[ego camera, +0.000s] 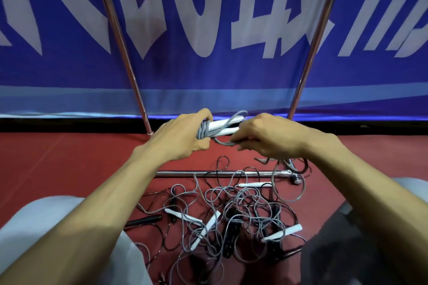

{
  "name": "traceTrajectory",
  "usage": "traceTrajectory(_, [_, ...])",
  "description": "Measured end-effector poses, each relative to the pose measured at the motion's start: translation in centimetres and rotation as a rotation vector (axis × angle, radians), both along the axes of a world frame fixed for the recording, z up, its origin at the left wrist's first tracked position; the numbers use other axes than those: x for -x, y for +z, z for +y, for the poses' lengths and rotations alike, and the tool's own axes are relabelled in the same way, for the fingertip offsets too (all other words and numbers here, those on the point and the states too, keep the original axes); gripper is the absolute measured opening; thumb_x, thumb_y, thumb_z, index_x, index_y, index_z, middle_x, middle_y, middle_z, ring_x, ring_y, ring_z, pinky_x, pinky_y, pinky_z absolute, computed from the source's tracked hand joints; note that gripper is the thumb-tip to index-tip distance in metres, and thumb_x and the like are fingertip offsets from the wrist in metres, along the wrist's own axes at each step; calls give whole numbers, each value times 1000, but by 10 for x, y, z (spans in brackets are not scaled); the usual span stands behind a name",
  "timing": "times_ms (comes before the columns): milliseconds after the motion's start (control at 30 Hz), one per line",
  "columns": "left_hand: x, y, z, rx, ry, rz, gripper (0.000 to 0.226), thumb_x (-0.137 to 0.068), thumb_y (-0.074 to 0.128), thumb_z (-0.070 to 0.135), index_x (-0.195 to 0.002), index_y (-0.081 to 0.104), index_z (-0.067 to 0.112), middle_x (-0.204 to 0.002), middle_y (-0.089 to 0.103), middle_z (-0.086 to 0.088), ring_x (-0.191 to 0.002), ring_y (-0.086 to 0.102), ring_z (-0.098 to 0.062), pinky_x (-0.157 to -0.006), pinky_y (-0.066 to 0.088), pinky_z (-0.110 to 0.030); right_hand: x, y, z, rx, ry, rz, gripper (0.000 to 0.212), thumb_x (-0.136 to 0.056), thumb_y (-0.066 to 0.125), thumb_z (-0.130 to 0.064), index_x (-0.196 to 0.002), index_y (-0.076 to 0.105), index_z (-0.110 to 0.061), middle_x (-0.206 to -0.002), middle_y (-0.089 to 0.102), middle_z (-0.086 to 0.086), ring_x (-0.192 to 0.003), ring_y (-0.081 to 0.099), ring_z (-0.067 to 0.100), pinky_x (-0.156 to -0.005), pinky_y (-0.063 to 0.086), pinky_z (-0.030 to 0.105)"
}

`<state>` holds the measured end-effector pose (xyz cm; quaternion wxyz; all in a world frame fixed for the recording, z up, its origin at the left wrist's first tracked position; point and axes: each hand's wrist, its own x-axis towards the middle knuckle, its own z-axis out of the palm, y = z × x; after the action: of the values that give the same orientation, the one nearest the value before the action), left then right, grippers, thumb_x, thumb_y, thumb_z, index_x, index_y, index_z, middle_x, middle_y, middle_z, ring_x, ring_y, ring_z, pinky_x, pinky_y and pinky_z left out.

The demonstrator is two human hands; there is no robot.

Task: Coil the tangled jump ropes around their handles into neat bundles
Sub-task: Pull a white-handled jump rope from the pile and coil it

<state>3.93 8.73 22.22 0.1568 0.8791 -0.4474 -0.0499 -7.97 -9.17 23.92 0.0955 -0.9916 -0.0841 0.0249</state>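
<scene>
Left hand [183,136] fingers clamp the coiled end of white handles [228,126], axis running sideways to right hand [266,137] pinching loose grey rope [223,143].

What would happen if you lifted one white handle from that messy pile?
The white handle looks stiff and slim, so it is probably light. Its grey cord lies in limp loops, so it would likely flop and drag neighbouring tangled loops along.
</scene>
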Motion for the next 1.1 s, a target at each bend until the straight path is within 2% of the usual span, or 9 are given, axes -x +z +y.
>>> traceTrajectory(200, [12,-5,-12,-49,-174,107,24,-68,68,32,-87,53,34,-76,59,10,-71,58,-18,-66,52,-40,1,8,-1,-121,44,-292,11,-86,67,-24,-94,74,-23,-82,61,-8,-76,59,17,-64,52,44])
traceTrajectory(367, [25,1,-14,-140,-167,-100,55,-64,65,77,-91,60,29,-79,63,7,-76,57,-17,-61,45,-33,1,8,-5,-180,-21,-365,15,-76,78,-28,-81,73,-14,-84,56,-1,-71,55,18,-66,50,42])
traceTrajectory(500, [28,8,-13,-77,-189,-248,35,-73,64,60,-79,58,26,-73,62,3,-70,53,-21,-54,32,-32,1,12,-11,-151,-34,-333,29,-71,77,-40,-76,73,-12,-77,60,4,-65,53,19,-62,48,41])
traceTrajectory(667, [26,12,-8,-142,-279,-249,24,-77,57,48,-90,56,28,-81,56,5,-79,54,-18,-61,36,-34,-4,7,-11,-107,-30,-235,22,-77,74,-35,-85,75,-15,-82,62,4,-73,57,22,-65,50,44])
traceTrajectory(800, [17,15,-1,-43,-283,48,17,-79,67,40,-91,63,29,-76,59,7,-70,52,-12,-65,45,-37,-7,4,-14,-80,5,-210,14,-81,71,-14,-94,76,-15,-86,64,3,-79,63,22,-71,52,40])
traceTrajectory(900, [13,21,4,36,-296,222,14,-83,71,37,-88,69,25,-69,62,0,-59,47,-11,-59,41,-32,-6,9,-20,-122,-14,-260,20,-82,70,-8,-100,75,-15,-86,67,0,-73,59,11,-69,44,14])
traceTrajectory(967, [15,27,6,78,-309,445,12,-86,70,29,-81,69,18,-65,64,-3,-52,47,-12,-50,39,-26,-4,10,-22,-199,-43,-272,21,-79,73,-11,-99,75,-16,-84,65,-9,-72,58,5,-66,37,5])
traceTrajectory(1033, [16,31,7,205,-267,670,15,-89,66,20,-77,66,13,-64,66,-6,-46,48,-15,-43,37,-24,-2,8,-22,-299,-65,-233,21,-75,73,-13,-95,74,-11,-86,67,-15,-80,63,7,-68,42,9])
traceTrajectory(1100, [15,32,5,362,-191,817,10,-93,58,18,-92,62,9,-65,66,-9,-40,46,-17,-40,35,-23,-3,2,-17,-352,-106,-184,17,-78,75,-17,-89,69,-5,-84,71,-5,-78,66,12,-70,47,23])
